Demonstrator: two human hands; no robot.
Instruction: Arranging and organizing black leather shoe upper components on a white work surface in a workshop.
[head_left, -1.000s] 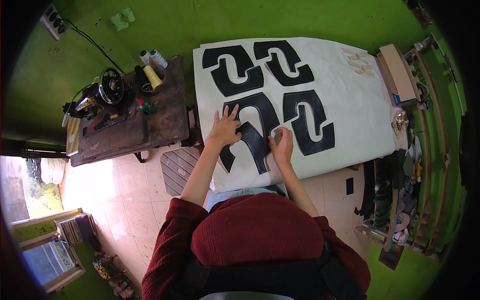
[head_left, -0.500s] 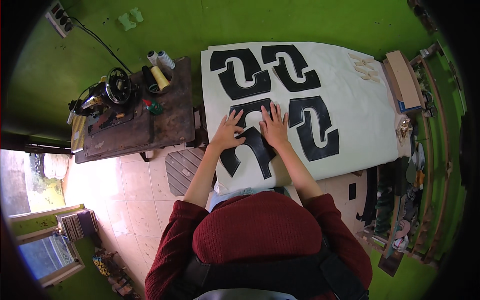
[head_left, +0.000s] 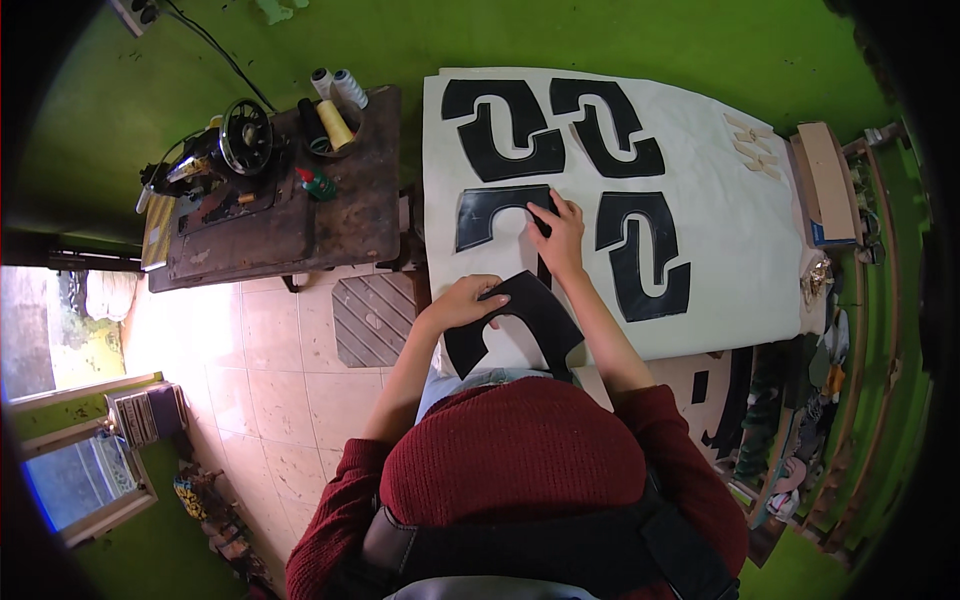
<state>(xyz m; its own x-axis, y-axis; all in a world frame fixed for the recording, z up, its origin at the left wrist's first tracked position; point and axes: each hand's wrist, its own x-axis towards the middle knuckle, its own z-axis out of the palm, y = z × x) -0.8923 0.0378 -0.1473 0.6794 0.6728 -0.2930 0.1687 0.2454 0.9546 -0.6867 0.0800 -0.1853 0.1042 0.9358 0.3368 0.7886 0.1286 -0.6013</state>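
Observation:
My left hand (head_left: 470, 303) grips the edge of a curved black leather-like piece (head_left: 537, 306), thumb on top, and holds it tilted at the front edge of the white-covered table. My right hand (head_left: 560, 240) has bent fingers at the right part of a second curved black piece (head_left: 485, 215). That piece lies on the white cover, partly hidden by the hand. Behind it lie two pairs of interlocked black pieces, a left pair (head_left: 483, 150) and a right pair (head_left: 590, 140). Another such pair (head_left: 630, 262) rests to the right of my right hand.
At the left stands a table with a black sewing machine (head_left: 215, 155), thread spools (head_left: 338, 128) and a small green bottle with a red cap (head_left: 318, 184). Wooden clothespins (head_left: 752, 146) lie on the white cover (head_left: 740, 260). A cardboard box (head_left: 825, 180) stands at the far right.
The front black piece has been lifted and drawn toward me by my left hand, away from the piece behind it. My right hand has gone from lying flat to bent fingers.

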